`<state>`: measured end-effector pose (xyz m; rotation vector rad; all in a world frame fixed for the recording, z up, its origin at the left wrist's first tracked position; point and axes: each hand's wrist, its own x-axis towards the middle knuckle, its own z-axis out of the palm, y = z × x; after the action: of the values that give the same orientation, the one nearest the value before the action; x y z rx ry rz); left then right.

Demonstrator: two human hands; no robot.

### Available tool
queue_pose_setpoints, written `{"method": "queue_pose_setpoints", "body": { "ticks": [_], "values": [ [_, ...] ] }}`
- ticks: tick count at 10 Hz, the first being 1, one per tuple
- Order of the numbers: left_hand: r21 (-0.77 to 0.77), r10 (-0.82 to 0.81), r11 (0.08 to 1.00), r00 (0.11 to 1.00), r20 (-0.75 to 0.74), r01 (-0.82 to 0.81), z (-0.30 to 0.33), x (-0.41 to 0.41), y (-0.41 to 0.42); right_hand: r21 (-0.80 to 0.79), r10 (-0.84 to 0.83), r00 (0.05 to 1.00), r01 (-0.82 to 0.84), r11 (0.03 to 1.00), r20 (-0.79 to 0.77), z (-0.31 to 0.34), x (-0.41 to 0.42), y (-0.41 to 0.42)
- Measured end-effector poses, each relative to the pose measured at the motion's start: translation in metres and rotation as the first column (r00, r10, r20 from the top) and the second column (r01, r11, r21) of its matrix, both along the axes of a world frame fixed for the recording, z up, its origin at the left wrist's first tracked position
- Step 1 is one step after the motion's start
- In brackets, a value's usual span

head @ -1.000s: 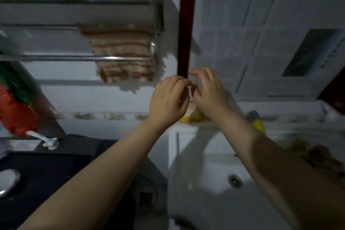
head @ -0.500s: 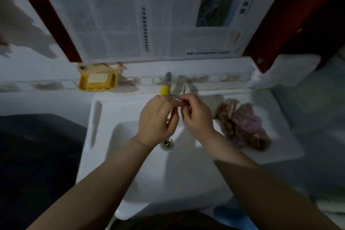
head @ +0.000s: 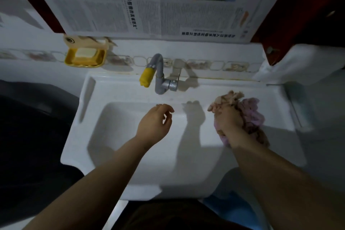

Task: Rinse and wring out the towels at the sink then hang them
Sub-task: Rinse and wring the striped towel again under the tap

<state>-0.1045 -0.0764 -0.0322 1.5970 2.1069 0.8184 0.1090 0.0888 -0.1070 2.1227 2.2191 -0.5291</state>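
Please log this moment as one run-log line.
step: picking up towels | right hand: gripping towels on sink ledge | left hand: empty, over basin

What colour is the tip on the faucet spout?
Yellow, on the grey faucet; its tip shows clearly in the head view.

The sink [head: 130, 89] is white; the towels [head: 250, 114] are pink and mottled tan-brown; the tap [head: 159, 78] is grey with a yellow nozzle [head: 146, 77]. The soap dish [head: 84, 58] is yellow; the wall tiles' border [head: 214, 65] shows brownish motifs.
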Motion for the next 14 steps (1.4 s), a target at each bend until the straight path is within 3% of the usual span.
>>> {"method": "queue_pose_setpoints", "body": {
  "ticks": [1,2,3,4,5,6,7,8,9,10,11,12,14],
  "values": [
    [-0.075,0.077,0.995,0.988,0.135,-0.068,-0.007,-0.001,0.000,0.254,0.052,0.970,0.010,0.967,-0.237,0.024,-0.007,-0.010],
    [-0.118,0.070,0.992,0.940,0.334,-0.032,-0.007,0.002,0.002,0.217,0.113,0.828,0.011,0.976,-0.549,0.054,-0.033,-0.033],
    [-0.162,0.027,0.983,0.796,0.605,0.090,0.005,0.006,0.005,-0.085,0.069,0.679,-0.191,0.978,-0.731,0.087,-0.072,-0.063],
    [-0.152,0.092,0.987,0.629,0.772,0.042,0.008,0.002,0.004,-0.241,0.081,0.692,-0.355,0.903,-0.718,0.101,-0.104,-0.072],
    [-0.287,0.369,0.929,0.522,0.769,-0.234,-0.002,-0.013,-0.002,-0.182,0.046,0.775,-0.205,0.962,-0.631,0.095,-0.129,-0.044],
    [-0.408,0.459,0.862,0.120,0.880,-0.299,-0.006,-0.030,-0.006,-0.315,-0.189,0.761,-0.022,0.949,-0.621,0.091,-0.154,0.004],
    [-0.474,0.415,0.845,-0.257,0.873,-0.249,0.004,-0.041,-0.009,-0.525,-0.383,0.699,0.012,0.851,-0.604,0.079,-0.180,0.037],
    [-0.399,0.318,0.887,-0.319,0.893,-0.233,0.009,-0.049,-0.011,-0.585,-0.424,0.701,0.012,0.811,-0.573,0.057,-0.190,0.053],
    [-0.362,0.261,0.908,-0.392,0.882,-0.210,0.011,-0.053,-0.011,-0.393,-0.063,0.905,-0.120,0.912,-0.421,0.037,-0.188,0.057],
    [-0.372,0.237,0.903,-0.473,0.849,-0.215,0.011,-0.052,-0.008,-0.265,0.109,0.978,-0.154,0.952,-0.178,0.006,-0.189,0.066],
    [-0.346,0.220,0.919,-0.485,0.847,-0.188,0.010,-0.051,-0.004,-0.404,-0.248,0.815,0.019,0.914,-0.523,0.003,-0.187,0.067],
    [-0.330,0.204,0.925,-0.490,0.847,-0.185,0.011,-0.050,-0.001,-0.375,-0.316,0.688,0.069,0.924,-0.654,0.022,-0.178,0.049],
    [-0.313,0.189,0.931,-0.486,0.853,-0.188,0.015,-0.050,0.004,-0.321,-0.220,0.728,0.000,0.947,-0.649,0.022,-0.177,0.045]
  ]
}}
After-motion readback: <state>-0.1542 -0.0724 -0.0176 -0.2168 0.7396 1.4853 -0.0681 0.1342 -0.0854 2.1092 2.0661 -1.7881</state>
